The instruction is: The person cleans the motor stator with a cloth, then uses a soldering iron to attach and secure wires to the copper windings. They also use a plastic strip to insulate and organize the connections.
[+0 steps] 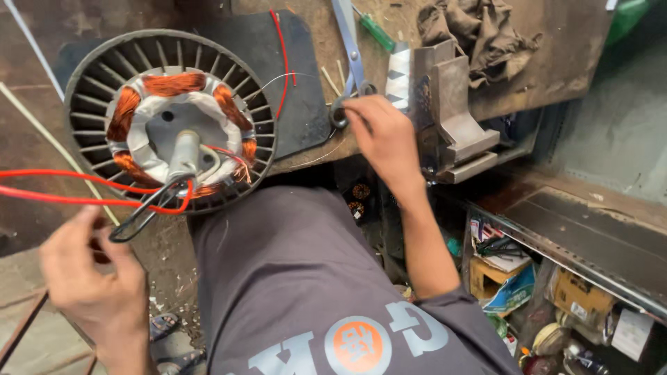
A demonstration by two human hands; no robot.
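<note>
- The motor coils [174,84] are showing copper orange inside a black ribbed housing [90,83].
- The wires [69,187] are glowing red.
- The screwdriver handle [377,32] is looking green.
- The scissors [349,48] are shining blue-grey.

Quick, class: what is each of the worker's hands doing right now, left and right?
Left hand: closed, pinching the red wires that run from the fan motor.
Right hand: fingers curled on the scissors on the workbench.

Right hand [381,136] on scissors [349,52], left hand [90,271] holding red wire [69,200], fan motor [171,119]
</note>
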